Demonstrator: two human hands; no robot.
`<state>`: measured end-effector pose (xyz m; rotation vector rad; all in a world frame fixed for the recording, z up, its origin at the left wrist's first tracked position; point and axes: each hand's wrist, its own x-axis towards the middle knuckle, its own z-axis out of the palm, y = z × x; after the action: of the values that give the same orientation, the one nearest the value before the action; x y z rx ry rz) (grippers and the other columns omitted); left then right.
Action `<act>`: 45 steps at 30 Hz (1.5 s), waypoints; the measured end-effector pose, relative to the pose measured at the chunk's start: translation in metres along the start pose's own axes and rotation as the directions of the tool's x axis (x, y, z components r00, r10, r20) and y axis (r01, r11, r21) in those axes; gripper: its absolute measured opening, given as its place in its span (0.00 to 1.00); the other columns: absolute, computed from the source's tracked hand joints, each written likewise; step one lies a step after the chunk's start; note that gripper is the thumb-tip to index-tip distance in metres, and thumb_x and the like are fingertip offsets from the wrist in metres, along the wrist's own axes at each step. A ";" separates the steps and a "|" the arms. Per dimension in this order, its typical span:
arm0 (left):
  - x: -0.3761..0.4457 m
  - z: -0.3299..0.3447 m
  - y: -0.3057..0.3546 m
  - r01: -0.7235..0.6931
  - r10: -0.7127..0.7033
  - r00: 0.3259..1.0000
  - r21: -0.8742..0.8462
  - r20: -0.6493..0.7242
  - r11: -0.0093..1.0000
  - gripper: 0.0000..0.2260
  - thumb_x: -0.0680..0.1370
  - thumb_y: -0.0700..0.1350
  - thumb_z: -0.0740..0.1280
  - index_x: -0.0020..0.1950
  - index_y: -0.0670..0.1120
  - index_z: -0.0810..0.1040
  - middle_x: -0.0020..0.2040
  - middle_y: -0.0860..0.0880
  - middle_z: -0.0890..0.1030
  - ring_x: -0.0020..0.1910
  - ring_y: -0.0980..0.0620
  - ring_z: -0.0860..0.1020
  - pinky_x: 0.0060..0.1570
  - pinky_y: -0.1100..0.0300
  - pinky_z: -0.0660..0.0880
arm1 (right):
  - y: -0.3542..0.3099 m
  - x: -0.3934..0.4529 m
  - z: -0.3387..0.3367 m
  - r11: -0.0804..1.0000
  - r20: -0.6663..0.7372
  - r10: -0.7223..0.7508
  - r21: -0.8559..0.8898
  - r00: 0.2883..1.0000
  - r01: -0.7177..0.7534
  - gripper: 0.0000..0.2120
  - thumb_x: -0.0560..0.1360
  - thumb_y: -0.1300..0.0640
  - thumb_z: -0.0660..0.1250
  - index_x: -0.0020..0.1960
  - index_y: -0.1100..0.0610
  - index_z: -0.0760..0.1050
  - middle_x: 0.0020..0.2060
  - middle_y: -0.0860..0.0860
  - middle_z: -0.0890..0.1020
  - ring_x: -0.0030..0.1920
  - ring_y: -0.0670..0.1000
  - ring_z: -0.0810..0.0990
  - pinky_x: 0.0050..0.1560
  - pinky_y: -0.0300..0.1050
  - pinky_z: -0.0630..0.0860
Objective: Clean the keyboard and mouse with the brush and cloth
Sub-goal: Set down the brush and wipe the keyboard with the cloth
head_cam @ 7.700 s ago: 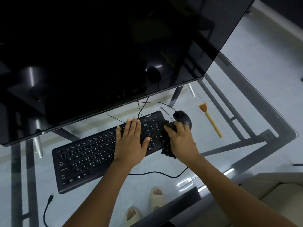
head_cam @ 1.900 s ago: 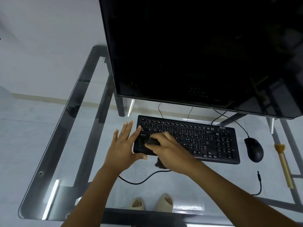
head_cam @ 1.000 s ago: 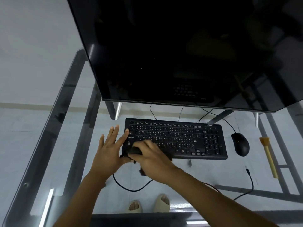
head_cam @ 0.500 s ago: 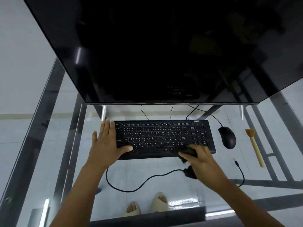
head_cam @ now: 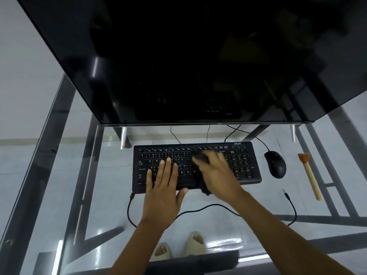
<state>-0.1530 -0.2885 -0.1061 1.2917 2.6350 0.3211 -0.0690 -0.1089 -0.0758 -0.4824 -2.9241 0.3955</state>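
Observation:
A black keyboard (head_cam: 241,165) lies flat on the glass table, below the monitor. My left hand (head_cam: 163,187) rests flat on its left-middle keys with the fingers spread. My right hand (head_cam: 217,173) presses a dark cloth (head_cam: 200,156) onto the middle keys; it is blurred by motion, and a corner of the cloth hangs past the keyboard's front edge. A black mouse (head_cam: 275,164) sits just right of the keyboard. Further right lies the brush (head_cam: 310,176), with a pale wooden handle and orange bristles pointing away from me.
A large dark monitor (head_cam: 188,56) overhangs the back of the glass table (head_cam: 59,175). A black cable (head_cam: 198,210) loops in front of the keyboard, with a loose plug (head_cam: 286,194) near the brush. My sandalled feet show through the glass.
My right hand has swept the cloth from the keyboard's front right edge up onto the middle keys. My left hand has shifted from the keyboard's left end onto its keys.

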 end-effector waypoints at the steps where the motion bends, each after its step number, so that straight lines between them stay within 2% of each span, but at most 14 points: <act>1: -0.001 0.001 0.000 0.003 -0.003 1.000 0.002 -0.004 1.000 0.31 0.81 0.61 0.49 0.78 0.44 0.56 0.79 0.44 0.53 0.78 0.46 0.49 0.72 0.41 0.50 | 0.009 0.007 -0.002 0.994 -0.043 0.109 0.025 0.993 -0.109 0.19 0.76 0.66 0.66 0.67 0.58 0.75 0.61 0.62 0.74 0.54 0.62 0.71 0.55 0.57 0.76; 3: -0.004 0.002 -0.002 -0.001 0.001 1.000 0.014 -0.012 1.000 0.30 0.81 0.61 0.49 0.78 0.44 0.55 0.79 0.45 0.53 0.78 0.47 0.49 0.72 0.41 0.50 | 0.016 0.014 -0.005 0.924 -0.096 0.377 0.103 0.921 -0.368 0.18 0.78 0.64 0.63 0.68 0.60 0.73 0.61 0.64 0.72 0.54 0.62 0.70 0.57 0.61 0.75; 4: -0.004 0.003 -0.004 -0.004 0.004 1.000 0.016 -0.012 1.000 0.30 0.81 0.60 0.49 0.78 0.44 0.55 0.79 0.45 0.52 0.78 0.47 0.49 0.72 0.42 0.50 | 0.010 0.014 -0.004 0.926 -0.077 0.373 0.095 0.924 -0.366 0.19 0.78 0.63 0.63 0.69 0.60 0.72 0.61 0.64 0.71 0.55 0.62 0.69 0.58 0.61 0.75; 8: -0.004 0.002 -0.005 -0.019 0.020 1.000 0.006 -0.013 1.000 0.29 0.81 0.60 0.51 0.78 0.45 0.55 0.79 0.45 0.53 0.78 0.48 0.49 0.72 0.42 0.51 | -0.014 0.002 -0.004 0.995 0.098 -0.074 0.068 0.992 0.068 0.21 0.79 0.61 0.63 0.72 0.56 0.68 0.66 0.59 0.69 0.61 0.59 0.68 0.62 0.53 0.72; 13: -0.011 -0.004 -0.018 0.132 -0.138 0.985 -0.063 -0.103 0.989 0.32 0.80 0.62 0.50 0.78 0.44 0.55 0.79 0.45 0.52 0.78 0.48 0.47 0.74 0.42 0.47 | -0.005 0.023 -0.003 0.965 -0.021 0.242 0.113 0.970 -0.238 0.19 0.79 0.61 0.62 0.69 0.61 0.71 0.61 0.62 0.71 0.58 0.61 0.69 0.62 0.60 0.73; 17: -0.015 -0.009 -0.041 0.286 -0.314 0.940 -0.198 -0.130 0.938 0.41 0.76 0.69 0.51 0.78 0.42 0.49 0.79 0.45 0.50 0.78 0.49 0.44 0.74 0.43 0.42 | -0.032 0.011 0.001 0.984 0.098 -0.086 0.165 0.992 0.069 0.20 0.80 0.59 0.62 0.71 0.58 0.70 0.65 0.59 0.69 0.60 0.58 0.68 0.61 0.53 0.73; 21: -0.015 -0.007 -0.058 0.253 -0.288 0.953 -0.274 -0.095 0.928 0.46 0.72 0.73 0.52 0.79 0.45 0.44 0.79 0.50 0.47 0.77 0.55 0.42 0.75 0.46 0.39 | -0.024 0.032 0.006 0.975 0.012 0.149 0.167 0.989 -0.149 0.18 0.79 0.61 0.63 0.69 0.60 0.72 0.61 0.61 0.71 0.59 0.60 0.69 0.61 0.59 0.74; 22: -0.015 -0.007 -0.060 0.248 -0.288 0.953 -0.298 -0.098 0.922 0.46 0.72 0.74 0.52 0.79 0.46 0.44 0.79 0.50 0.47 0.77 0.56 0.42 0.75 0.46 0.39 | -0.035 0.031 0.008 0.978 0.024 0.123 0.168 0.992 -0.125 0.18 0.79 0.60 0.63 0.69 0.60 0.72 0.61 0.61 0.71 0.59 0.59 0.68 0.61 0.59 0.74; 26: -0.015 -0.004 -0.061 0.222 -0.279 0.950 -0.325 -0.142 0.919 0.46 0.72 0.73 0.54 0.79 0.44 0.47 0.79 0.50 0.50 0.78 0.55 0.46 0.75 0.47 0.43 | -0.075 0.023 0.011 0.951 0.210 -0.281 0.189 0.936 0.244 0.19 0.80 0.55 0.60 0.70 0.53 0.68 0.65 0.57 0.68 0.60 0.55 0.67 0.57 0.50 0.74; 30: -0.015 -0.005 -0.060 0.223 -0.297 0.941 -0.368 -0.160 0.903 0.47 0.71 0.72 0.59 0.79 0.45 0.47 0.79 0.50 0.53 0.78 0.54 0.47 0.76 0.50 0.42 | -0.072 0.058 0.020 0.990 0.067 0.006 0.142 0.998 -0.015 0.19 0.78 0.62 0.62 0.68 0.57 0.72 0.63 0.60 0.71 0.61 0.61 0.68 0.59 0.58 0.74; 34: -0.017 -0.004 -0.064 0.218 -0.301 0.937 -0.375 -0.178 0.901 0.47 0.71 0.71 0.59 0.78 0.44 0.45 0.79 0.49 0.54 0.78 0.55 0.48 0.76 0.50 0.45 | -0.109 0.049 0.020 0.921 0.247 -0.364 0.237 0.898 0.309 0.17 0.80 0.57 0.59 0.68 0.52 0.68 0.66 0.52 0.66 0.63 0.52 0.64 0.54 0.44 0.70; 39: -0.017 -0.005 -0.062 0.215 -0.308 0.933 -0.401 -0.184 0.891 0.49 0.70 0.72 0.63 0.79 0.46 0.45 0.79 0.49 0.54 0.78 0.55 0.48 0.75 0.52 0.42 | -0.095 0.087 0.030 0.988 0.123 -0.107 0.124 0.987 0.092 0.20 0.80 0.59 0.61 0.71 0.58 0.68 0.65 0.59 0.68 0.64 0.59 0.65 0.63 0.56 0.72; 43: -0.017 -0.005 -0.063 0.219 -0.318 0.930 -0.415 -0.187 0.883 0.49 0.69 0.71 0.62 0.79 0.45 0.45 0.78 0.47 0.56 0.77 0.53 0.53 0.76 0.49 0.46 | -0.116 0.076 0.034 0.941 0.195 -0.326 0.162 0.925 0.298 0.18 0.80 0.58 0.60 0.69 0.55 0.68 0.67 0.56 0.66 0.66 0.57 0.63 0.65 0.52 0.69; 45: -0.017 -0.006 -0.062 0.214 -0.320 0.929 -0.434 -0.188 0.875 0.50 0.69 0.72 0.62 0.78 0.50 0.39 0.79 0.48 0.55 0.77 0.54 0.52 0.76 0.51 0.43 | -0.111 0.091 0.032 0.962 0.164 -0.255 0.147 0.953 0.232 0.18 0.81 0.58 0.59 0.70 0.55 0.69 0.67 0.57 0.66 0.66 0.58 0.62 0.67 0.53 0.68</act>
<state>-0.1914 -0.3401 -0.1158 0.7799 2.6973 0.9886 -0.1925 -0.1871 -0.0652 -0.0672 -3.0548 0.6135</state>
